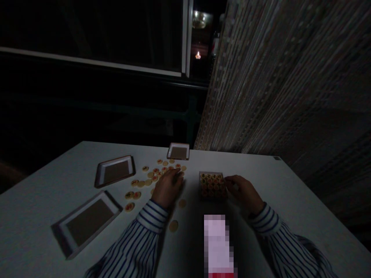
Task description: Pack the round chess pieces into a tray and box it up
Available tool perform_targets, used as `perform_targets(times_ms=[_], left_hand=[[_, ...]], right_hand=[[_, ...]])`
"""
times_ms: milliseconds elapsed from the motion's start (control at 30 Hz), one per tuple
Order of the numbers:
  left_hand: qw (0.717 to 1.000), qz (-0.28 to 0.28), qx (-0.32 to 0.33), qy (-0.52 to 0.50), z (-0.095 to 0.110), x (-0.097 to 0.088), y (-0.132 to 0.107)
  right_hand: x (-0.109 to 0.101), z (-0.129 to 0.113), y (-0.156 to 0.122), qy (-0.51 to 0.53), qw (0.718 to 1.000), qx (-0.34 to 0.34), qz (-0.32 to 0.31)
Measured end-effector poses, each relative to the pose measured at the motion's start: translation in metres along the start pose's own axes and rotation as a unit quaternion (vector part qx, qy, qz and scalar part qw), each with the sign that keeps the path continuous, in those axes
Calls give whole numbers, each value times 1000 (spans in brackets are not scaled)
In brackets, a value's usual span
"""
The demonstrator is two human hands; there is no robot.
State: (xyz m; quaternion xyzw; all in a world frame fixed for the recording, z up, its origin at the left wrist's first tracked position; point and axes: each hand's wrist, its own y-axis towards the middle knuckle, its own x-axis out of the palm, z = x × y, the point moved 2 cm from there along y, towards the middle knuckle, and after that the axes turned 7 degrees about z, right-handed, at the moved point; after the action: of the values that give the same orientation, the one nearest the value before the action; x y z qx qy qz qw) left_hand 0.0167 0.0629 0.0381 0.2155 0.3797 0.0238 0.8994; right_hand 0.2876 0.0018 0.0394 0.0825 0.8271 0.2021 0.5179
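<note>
Xiangqi pieces, round and pale with red or dark characters, lie scattered on the white table; some show blank faces. My left hand reaches over the right side of this spread, its fingers slightly bent and thumb apart, close to several pieces. No piece can be made out in it. To its right stands a small box with xiangqi pieces set in rows inside. At the box's right edge, my right hand touches the side with its fingertips, the thumb held apart. Two loose pieces, one a blank disc, lie nearer me.
Left of the pieces lie a large shallow tray-like lid and a second tray. A smaller tray sits at the table's far edge. A string curtain hangs behind on the right. The room is dim.
</note>
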Motion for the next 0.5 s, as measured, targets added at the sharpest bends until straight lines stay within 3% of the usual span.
perform_targets(times_ms=[167, 500], left_hand=[[995, -34, -7, 97, -17, -2, 29], [972, -80, 24, 219, -37, 13, 52]], right_hand=[[10, -22, 40, -15, 996, -52, -75], [63, -57, 115, -7, 980, -77, -183]])
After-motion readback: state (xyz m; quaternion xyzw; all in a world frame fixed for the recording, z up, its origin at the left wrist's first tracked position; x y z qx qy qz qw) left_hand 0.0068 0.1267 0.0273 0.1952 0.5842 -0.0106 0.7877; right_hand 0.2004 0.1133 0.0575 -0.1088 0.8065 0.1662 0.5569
